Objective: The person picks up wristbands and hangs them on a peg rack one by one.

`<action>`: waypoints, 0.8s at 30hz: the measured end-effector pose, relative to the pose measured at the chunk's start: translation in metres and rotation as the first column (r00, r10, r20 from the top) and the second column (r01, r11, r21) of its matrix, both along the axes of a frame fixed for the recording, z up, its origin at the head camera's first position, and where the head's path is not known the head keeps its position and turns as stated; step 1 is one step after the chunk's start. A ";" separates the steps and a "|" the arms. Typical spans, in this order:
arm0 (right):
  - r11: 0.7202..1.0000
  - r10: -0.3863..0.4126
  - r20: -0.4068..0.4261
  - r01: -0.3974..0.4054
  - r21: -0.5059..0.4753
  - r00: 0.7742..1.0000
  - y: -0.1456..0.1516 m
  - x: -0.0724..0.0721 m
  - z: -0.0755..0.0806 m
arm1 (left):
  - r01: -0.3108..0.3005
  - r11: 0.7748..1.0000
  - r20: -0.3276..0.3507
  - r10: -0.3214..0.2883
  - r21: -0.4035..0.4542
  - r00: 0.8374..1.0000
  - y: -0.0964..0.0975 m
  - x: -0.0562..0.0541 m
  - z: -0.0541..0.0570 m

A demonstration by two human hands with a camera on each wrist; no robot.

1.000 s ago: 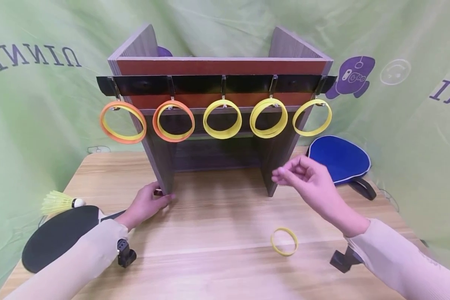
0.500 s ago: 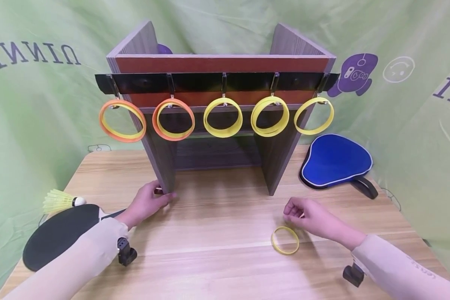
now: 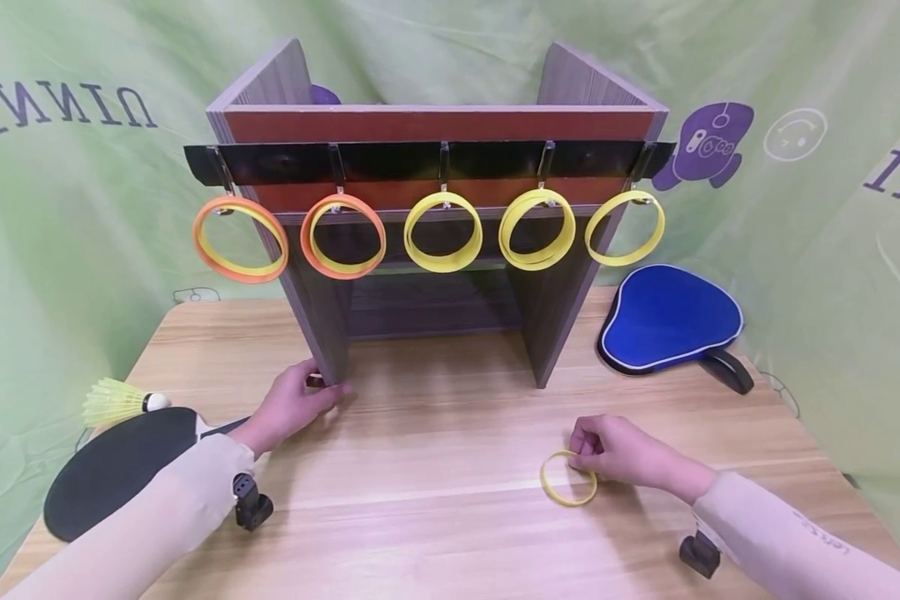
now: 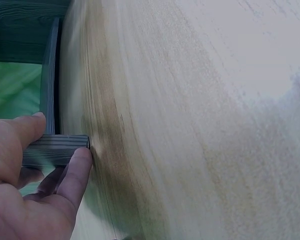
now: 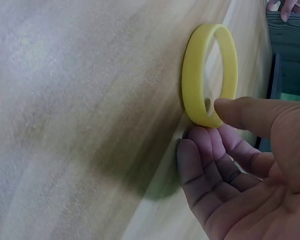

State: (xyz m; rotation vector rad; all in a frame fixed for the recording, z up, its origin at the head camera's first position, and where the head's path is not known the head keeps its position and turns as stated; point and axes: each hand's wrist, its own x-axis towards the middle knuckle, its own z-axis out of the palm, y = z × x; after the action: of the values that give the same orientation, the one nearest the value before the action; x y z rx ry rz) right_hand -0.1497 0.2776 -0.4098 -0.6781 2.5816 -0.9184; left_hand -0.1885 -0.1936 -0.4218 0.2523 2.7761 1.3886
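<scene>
My left hand grips the front lower corner of the wooden rack's left side panel, thumb on one face and fingers on the other. On the table at the right, my right hand pinches a yellow silicone wristband. In the right wrist view the thumb tip reaches into the loop and the fingertips lie along its outside; the band stands on edge. Above, along the rack's black strip, orange-and-yellow wristbands hang on the two left hooks. Yellow wristbands hang on the other hooks.
A black table tennis paddle lies on the left beside a yellow shuttlecock. To the right of the rack is a blue paddle case with a black strap. Green printed cloth surrounds the wooden table.
My right hand has come down from beside the rack to the loose yellow wristband and now pinches its edge. The left hand keeps its grip on the panel.
</scene>
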 end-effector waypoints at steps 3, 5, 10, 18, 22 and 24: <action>1.000 -0.016 -0.012 0.017 0.007 1.000 -0.001 0.001 -0.002 | 0.001 1.000 0.007 -0.001 -0.005 1.000 0.000 0.000 0.000; 1.000 -0.024 -0.021 0.024 0.006 0.999 -0.001 0.002 -0.003 | 0.001 1.000 0.011 -0.001 -0.010 1.000 0.000 0.000 0.001; 0.999 -0.036 -0.060 0.036 -0.007 0.998 -0.001 0.003 -0.003 | 0.002 1.000 0.014 -0.001 -0.015 1.000 0.000 0.001 0.001; 0.997 -0.075 -0.056 0.073 -0.031 0.996 0.003 0.005 0.000 | 0.005 1.000 0.011 -0.005 -0.011 1.000 0.001 -0.001 0.001; 0.995 -0.076 -0.021 0.074 -0.068 0.997 0.004 0.005 0.003 | 0.003 1.000 0.018 -0.003 -0.010 1.000 0.001 0.000 0.001; 0.992 -0.072 0.009 0.072 -0.099 0.997 0.005 0.005 0.005 | 0.001 1.000 0.020 -0.001 -0.010 1.000 0.001 0.000 0.001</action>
State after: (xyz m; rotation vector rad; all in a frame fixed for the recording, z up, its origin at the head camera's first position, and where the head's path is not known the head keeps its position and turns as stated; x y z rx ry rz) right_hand -0.1446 0.2821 -0.4048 -0.6112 2.5845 -1.0764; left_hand -0.1885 -0.1929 -0.4206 0.2385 2.7656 1.3693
